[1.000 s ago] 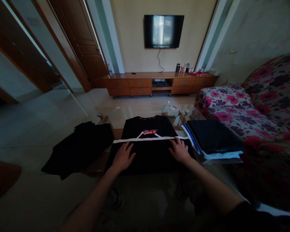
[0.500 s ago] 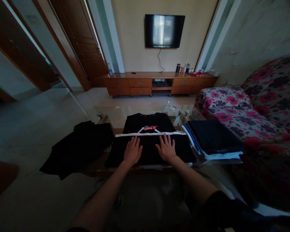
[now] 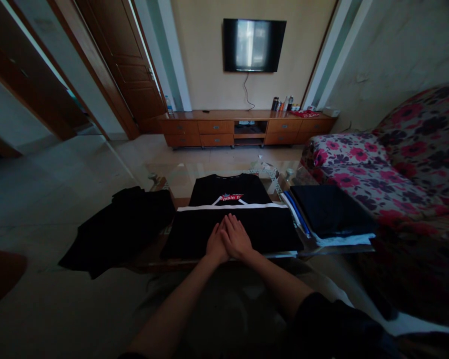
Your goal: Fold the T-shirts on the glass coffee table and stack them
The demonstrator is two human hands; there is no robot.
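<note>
A black T-shirt (image 3: 194,229) with a red printed patch lies on the glass table, its lower part folded up so the white-edged hem runs across the middle. My left hand (image 3: 217,244) lies flat on the folded part. Partly over it rests my right hand (image 3: 237,237), fingers stretched out, so the two overlap near the shirt's centre. Neither hand grips the cloth. Left of the shirt is a loose heap of black cloth (image 3: 123,227). To the right sits a stack of folded clothes (image 3: 331,212), black on top with blue and white layers below.
The glass table (image 3: 179,179) has a patterned border. A flowered sofa (image 3: 359,152) stands close on the right. Beyond the table are a wooden TV cabinet (image 3: 217,127) with bottles on it and a wall-mounted television (image 3: 254,46). A wooden door (image 3: 125,70) is at the left.
Both hands have slid inward from the two sides of the folded shirt to its middle, where the right now overlaps the left. The garments look unmoved.
</note>
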